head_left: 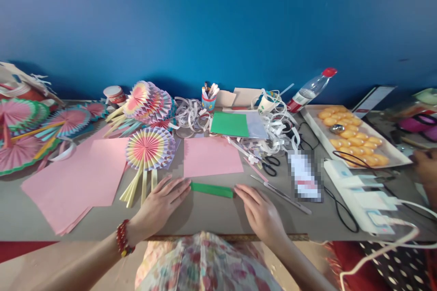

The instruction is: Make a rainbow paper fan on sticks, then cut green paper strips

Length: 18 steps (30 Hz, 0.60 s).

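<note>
A narrow folded strip of green paper [213,189] lies flat on the grey table, crosswise in front of me. My left hand [163,203] rests with stretched fingers, their tips on the strip's left end. At its right end, the fingertips of my right hand [261,213] touch the paper, fingers extended and lying close together. Both thumbs are mostly hidden. Just beyond the strip is a pink paper sheet [211,157]. A pleated paper fan [150,148] in pink, yellow and lilac, with pale yellow sticks, lies beyond my left hand. A grey utility knife [283,195] lies beyond my right hand.
Pink sheets [82,182] and more fans [68,122] are at left. Green paper [230,124], white paper curls [276,132], black scissors [271,165] and a pen cup [208,100] stand behind. Rightward are a bottle [312,88], power strip [355,200], tray [398,157] and another person's hand [426,168].
</note>
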Motion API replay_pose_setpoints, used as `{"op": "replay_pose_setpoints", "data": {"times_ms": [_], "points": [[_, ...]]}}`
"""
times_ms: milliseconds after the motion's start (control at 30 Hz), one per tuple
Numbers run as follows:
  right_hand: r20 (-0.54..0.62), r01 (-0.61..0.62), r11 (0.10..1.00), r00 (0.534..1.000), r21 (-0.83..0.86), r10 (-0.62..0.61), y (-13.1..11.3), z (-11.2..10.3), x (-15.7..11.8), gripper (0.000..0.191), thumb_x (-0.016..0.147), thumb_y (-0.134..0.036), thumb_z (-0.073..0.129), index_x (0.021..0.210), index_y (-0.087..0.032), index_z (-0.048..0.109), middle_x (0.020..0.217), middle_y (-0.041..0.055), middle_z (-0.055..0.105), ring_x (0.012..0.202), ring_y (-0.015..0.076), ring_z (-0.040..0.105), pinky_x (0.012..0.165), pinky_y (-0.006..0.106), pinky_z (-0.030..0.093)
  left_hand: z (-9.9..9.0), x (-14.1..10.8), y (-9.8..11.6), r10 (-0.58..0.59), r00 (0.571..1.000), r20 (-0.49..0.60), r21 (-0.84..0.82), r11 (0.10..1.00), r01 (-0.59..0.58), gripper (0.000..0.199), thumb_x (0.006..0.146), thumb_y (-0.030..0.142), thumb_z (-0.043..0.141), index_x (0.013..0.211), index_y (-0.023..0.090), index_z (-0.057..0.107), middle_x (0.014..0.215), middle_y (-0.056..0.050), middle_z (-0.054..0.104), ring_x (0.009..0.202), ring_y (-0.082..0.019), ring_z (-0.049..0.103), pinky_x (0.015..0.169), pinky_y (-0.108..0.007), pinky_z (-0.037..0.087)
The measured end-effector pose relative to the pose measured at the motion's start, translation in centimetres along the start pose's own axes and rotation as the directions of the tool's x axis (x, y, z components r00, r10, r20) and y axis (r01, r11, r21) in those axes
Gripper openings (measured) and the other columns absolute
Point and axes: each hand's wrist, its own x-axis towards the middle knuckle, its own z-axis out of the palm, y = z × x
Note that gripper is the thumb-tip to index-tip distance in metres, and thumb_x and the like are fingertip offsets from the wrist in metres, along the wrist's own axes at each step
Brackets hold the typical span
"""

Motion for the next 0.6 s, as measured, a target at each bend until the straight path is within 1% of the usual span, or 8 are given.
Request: {"op": "replay_pose_setpoints", "data": {"times_ms": [67,133,200,333,500,600], "points": [[0.019,-0.019,1.0,1.0,-0.01,0.02,-0.7,-0.1,0.4,0.043,0.098,-0.016,0.039,0.137,-0.021,0.055,0.131,0.0095,0.062,0.113,0.022,0.058,0.094,0.036,0.051,-0.1,0.0,0.0,-0.01,1.0,0.003,-0.019,1.0,0.01,0.048,0.098,0.026,0.044,0.146,0.023,0.045,0.158,-0.002,0.034,0.143,-0.023,0.029,0.121,-0.044,0.013],[0.077,0.022,0.999,0.997,-0.048,-0.019,-1.3,0.1,0.7,0.044,0.099,-0.025,0.044,0.142,-0.022,0.049,0.141,0.0089,0.055,0.121,0.0243,0.053,0.099,0.038,0.048,-0.3,0.1,0.1,-0.012,1.0,0.006,-0.028,1.0,0.013,0.048,0.097,0.022,0.043,0.145,0.023,0.046,0.158,-0.001,0.033,0.144,-0.022,0.028,0.121,-0.043,0.015],[0.119,0.078,0.992,0.991,-0.103,-0.065,-1.6,0.4,0.7,0.048,0.098,-0.031,0.048,0.145,-0.022,0.046,0.146,0.0066,0.051,0.126,0.0256,0.049,0.103,0.041,0.045,-0.5,0.1,0.1,-0.018,1.0,-0.004,-0.03,0.999,0.018,0.05,0.096,0.017,0.041,0.146,0.023,0.044,0.157,0.0,0.035,0.144,-0.022,0.029,0.121,-0.044,0.016],[0.103,0.12,0.976,0.989,-0.183,-0.102,-1.5,1.0,0.4,0.05,0.097,-0.031,0.049,0.146,-0.022,0.045,0.148,0.0033,0.05,0.129,0.0245,0.047,0.109,0.043,0.037,-0.8,0.2,0.1,-0.036,0.999,-0.025,-0.025,0.999,0.035,0.053,0.095,0.014,0.041,0.147,0.026,0.043,0.155,0.0,0.04,0.143,-0.021,0.032,0.121,-0.046,0.016],[0.071,0.12,0.973,0.992,-0.195,-0.108,-1.4,1.1,0.3,0.046,0.098,-0.033,0.048,0.142,-0.022,0.049,0.146,0.002,0.051,0.126,0.0233,0.048,0.107,0.04,0.037,-0.5,-0.1,0.0,-0.039,0.998,-0.054,-0.022,0.999,0.037,0.048,0.096,0.018,0.042,0.144,0.025,0.046,0.154,0.0,0.041,0.142,-0.022,0.034,0.12,-0.046,0.016],[0.062,0.129,0.969,0.991,-0.209,-0.119,-1.4,1.1,0.4,0.047,0.099,-0.035,0.048,0.144,-0.021,0.048,0.147,0.0026,0.051,0.127,0.0238,0.047,0.107,0.041,0.036,-0.8,0.1,0.3,-0.058,0.991,-0.118,-0.037,0.998,0.054,0.045,0.096,0.013,0.041,0.138,0.023,0.054,0.149,-0.001,0.048,0.138,-0.021,0.04,0.119,-0.044,0.021]]}}
